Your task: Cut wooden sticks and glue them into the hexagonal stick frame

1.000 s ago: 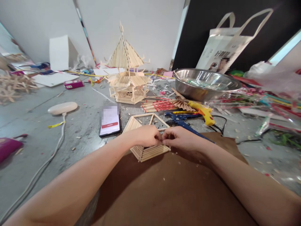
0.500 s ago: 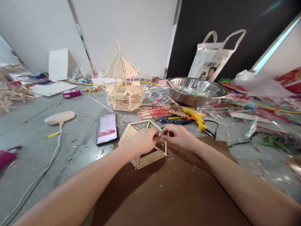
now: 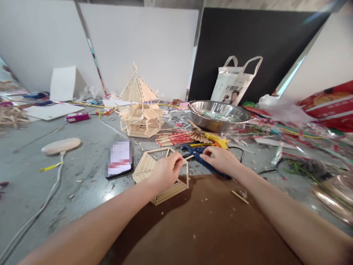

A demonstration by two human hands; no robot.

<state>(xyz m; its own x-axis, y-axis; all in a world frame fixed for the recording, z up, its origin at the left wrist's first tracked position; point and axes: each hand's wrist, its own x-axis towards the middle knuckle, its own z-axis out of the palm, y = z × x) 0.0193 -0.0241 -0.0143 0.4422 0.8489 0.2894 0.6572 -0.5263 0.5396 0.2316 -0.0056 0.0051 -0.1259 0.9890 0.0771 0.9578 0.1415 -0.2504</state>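
My left hand [image 3: 165, 171] rests on a stick-built roof piece [image 3: 143, 167], made of rows of thin wooden sticks, at the far edge of a brown board [image 3: 198, 221]. Its thumb and fingers pinch a short thin stick [image 3: 189, 157] that points right. My right hand [image 3: 220, 160] lies just right of that stick, fingers curled down over blue-handled cutters [image 3: 196, 151]. A finished stick pagoda model [image 3: 139, 110] stands behind the hands.
A phone [image 3: 120, 158] lies left of the roof piece, and a white oval device [image 3: 60, 146] with a cable lies further left. Red-tipped sticks [image 3: 173, 138], a yellow glue gun [image 3: 217, 140], a steel bowl [image 3: 220, 117] and a tote bag [image 3: 234, 82] sit behind. A loose stick [image 3: 239, 197] lies on the board.
My hands were pinched together over the roof piece; my right hand has moved away to the right onto the blue cutters. The view has tilted up.
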